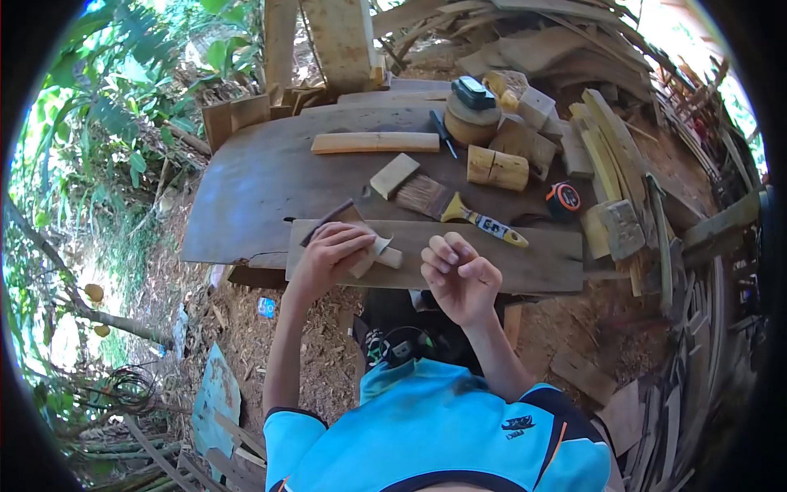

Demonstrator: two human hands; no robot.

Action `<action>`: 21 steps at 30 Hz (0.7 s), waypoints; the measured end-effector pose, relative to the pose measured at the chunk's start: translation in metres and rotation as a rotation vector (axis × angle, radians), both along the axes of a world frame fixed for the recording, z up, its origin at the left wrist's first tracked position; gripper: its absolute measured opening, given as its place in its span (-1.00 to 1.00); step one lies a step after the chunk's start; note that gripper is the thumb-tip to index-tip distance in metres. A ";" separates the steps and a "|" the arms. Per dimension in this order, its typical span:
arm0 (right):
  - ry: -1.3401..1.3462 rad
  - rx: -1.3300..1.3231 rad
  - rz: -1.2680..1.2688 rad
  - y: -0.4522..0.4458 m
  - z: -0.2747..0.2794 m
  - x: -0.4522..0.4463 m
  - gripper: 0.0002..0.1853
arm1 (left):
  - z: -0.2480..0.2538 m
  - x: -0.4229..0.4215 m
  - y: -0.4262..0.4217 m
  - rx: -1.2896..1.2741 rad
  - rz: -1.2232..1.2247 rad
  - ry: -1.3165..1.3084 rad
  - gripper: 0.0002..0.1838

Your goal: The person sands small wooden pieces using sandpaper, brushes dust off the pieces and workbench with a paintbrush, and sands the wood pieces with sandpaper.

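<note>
My left hand [334,250] is closed on a bent brown sheet [350,215] that looks like sandpaper, with one dark edge. A small pale wooden block [388,257] pokes out beside the fingers, and a light curled flap lies over it. Both rest on a flat wooden board [525,254]. How the fingers grip underneath is hidden. To the right, my right hand [463,277] is raised over the board's front edge, palm showing, its fingers loosely curled and nothing visible in them. A wide paintbrush [484,221] with a yellow handle lies just beyond it.
The worktable [246,197] also bears a wood strip [377,143], a wooden block [394,175], a screwdriver [443,131], a split log piece [498,168], a round wood piece [471,121] and a tape measure [563,198]. Long offcuts [602,156] are stacked at right.
</note>
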State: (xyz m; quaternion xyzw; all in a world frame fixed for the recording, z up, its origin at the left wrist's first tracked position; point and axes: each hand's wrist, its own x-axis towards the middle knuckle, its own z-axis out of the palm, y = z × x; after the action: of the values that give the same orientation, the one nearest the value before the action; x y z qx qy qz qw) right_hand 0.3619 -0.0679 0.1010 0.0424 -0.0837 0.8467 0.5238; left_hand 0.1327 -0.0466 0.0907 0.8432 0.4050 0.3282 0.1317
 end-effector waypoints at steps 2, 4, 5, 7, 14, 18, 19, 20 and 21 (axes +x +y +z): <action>-0.012 0.041 -0.013 -0.001 0.002 0.001 -0.75 | 0.002 0.000 -0.001 -0.008 0.010 0.007 -0.72; -0.021 0.053 -0.025 -0.003 0.003 0.001 -0.75 | 0.001 0.001 -0.001 -0.015 0.016 0.002 -0.72; -0.028 0.052 -0.032 -0.003 0.003 0.002 -0.74 | 0.001 0.001 -0.001 -0.016 0.020 -0.001 -0.72; -0.042 0.052 -0.044 -0.003 0.003 0.003 -0.74 | 0.002 0.002 0.000 -0.011 0.021 -0.002 -0.72; -0.198 0.077 -0.141 -0.001 0.003 0.003 -0.68 | 0.004 0.003 0.000 -0.032 0.029 -0.006 -0.72; -0.531 0.126 -0.322 -0.001 -0.009 -0.002 -0.63 | 0.003 0.004 0.000 -0.027 0.039 0.007 -0.72; -0.621 0.152 -0.378 0.000 -0.013 -0.003 -0.62 | 0.004 0.004 0.000 -0.029 0.040 0.010 -0.72; -0.843 0.303 -0.465 0.001 -0.013 -0.002 -0.63 | 0.005 0.004 0.000 -0.030 0.041 0.014 -0.72; -1.063 0.458 -0.550 0.003 -0.012 0.002 -0.63 | 0.005 0.004 0.001 -0.028 0.041 0.017 -0.72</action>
State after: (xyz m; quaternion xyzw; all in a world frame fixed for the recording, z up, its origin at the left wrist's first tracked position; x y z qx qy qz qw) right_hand 0.3637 -0.0651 0.0886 -0.2953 -0.5184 0.5476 0.5867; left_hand 0.1367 -0.0461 0.0960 0.8355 0.4278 0.3179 0.1335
